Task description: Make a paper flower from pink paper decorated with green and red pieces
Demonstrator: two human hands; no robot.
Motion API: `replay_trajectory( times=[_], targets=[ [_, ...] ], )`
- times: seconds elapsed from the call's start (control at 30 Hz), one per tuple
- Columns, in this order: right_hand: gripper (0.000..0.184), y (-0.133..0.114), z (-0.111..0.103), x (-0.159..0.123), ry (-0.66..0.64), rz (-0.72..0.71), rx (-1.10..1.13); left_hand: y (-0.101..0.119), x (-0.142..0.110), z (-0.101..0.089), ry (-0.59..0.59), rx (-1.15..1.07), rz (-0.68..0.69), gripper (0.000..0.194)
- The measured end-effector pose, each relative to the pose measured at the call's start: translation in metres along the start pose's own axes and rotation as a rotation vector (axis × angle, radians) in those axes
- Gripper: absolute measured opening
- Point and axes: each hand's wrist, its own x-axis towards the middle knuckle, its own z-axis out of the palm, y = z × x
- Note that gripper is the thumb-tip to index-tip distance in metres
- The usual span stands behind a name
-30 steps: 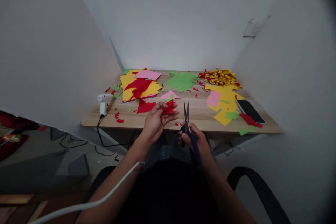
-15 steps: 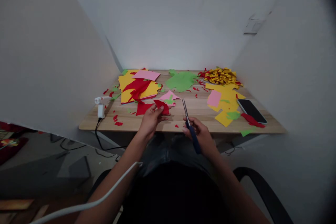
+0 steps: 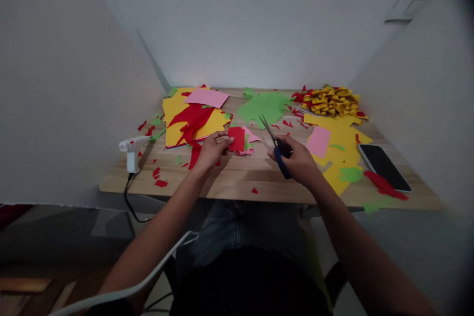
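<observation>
A small, roughly square red paper piece [image 3: 236,138] is pinched between the thumb and fingers of my left hand [image 3: 214,151], above the table. My right hand [image 3: 296,158] is closed around the dark blue handles of the scissors [image 3: 282,160]. Their blades point up and away from me, slightly parted, with nothing between them. The scissors are apart from the red piece, to its right. Beneath and beside my left hand lie more red paper [image 3: 195,155] and a pink scrap [image 3: 251,135] with a bit of green.
On the wooden table [image 3: 237,187] a white glue gun [image 3: 131,153] stands at left near yellow sheets [image 3: 174,131]. Green paper [image 3: 264,107] lies at the back. Folded yellow strips [image 3: 331,101] are heaped at back right. A phone [image 3: 385,165] lies near the right edge.
Both hands have lifted and moved forward over the table. The red piece in my left hand now shows a flat square face. The scissors have tilted further left, and the view has shifted.
</observation>
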Motion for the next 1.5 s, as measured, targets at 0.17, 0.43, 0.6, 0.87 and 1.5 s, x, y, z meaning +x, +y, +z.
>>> replay_trajectory(
  times=[0.17,0.43,0.6,0.87,1.5],
  targets=[
    [0.047,0.03,0.017,0.07,0.106,-0.118,-0.158,0.0,0.037,0.004,0.024,0.077,0.043,0.049],
    [0.048,0.09,0.06,0.163,0.227,-0.231,-0.042,-0.007,0.107,0.025,-0.016,0.048,0.02,0.035],
    [0.043,0.094,0.059,0.15,0.211,-0.275,-0.077,-0.015,0.116,0.02,-0.077,-0.006,0.063,0.029],
    [0.047,0.095,0.065,0.144,0.13,-0.134,-0.371,-0.025,0.111,0.002,0.056,0.336,0.268,0.018],
    [0.055,0.085,0.06,0.137,0.011,-0.248,0.057,-0.017,0.104,0.018,0.085,-0.156,0.052,0.06]
  ],
)
